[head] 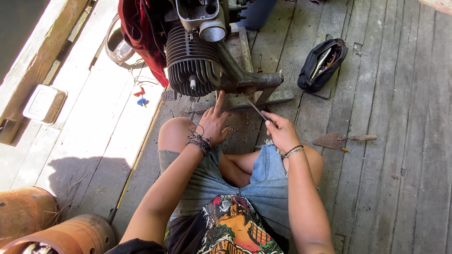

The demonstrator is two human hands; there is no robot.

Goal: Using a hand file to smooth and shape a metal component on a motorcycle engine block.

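I sit cross-legged on a grey plank floor (386,141) in front of a finned motorcycle engine (190,61) on a stand. My left hand (214,123) rests near my left knee, fingers apart, with the index finger pointing up toward the underside of the engine; it holds nothing. My right hand (281,130) grips a thin metal rod-like tool (254,107), whose tip angles up-left toward the dark engine bracket (256,81). Both wrists carry bracelets.
An open black tool pouch (322,63) lies at the upper right. A rusty trowel (343,139) lies right of my right hand. A red cloth (141,33) hangs over the machine. Rusted drums (52,226) stand lower left, a small box (44,104) at left.
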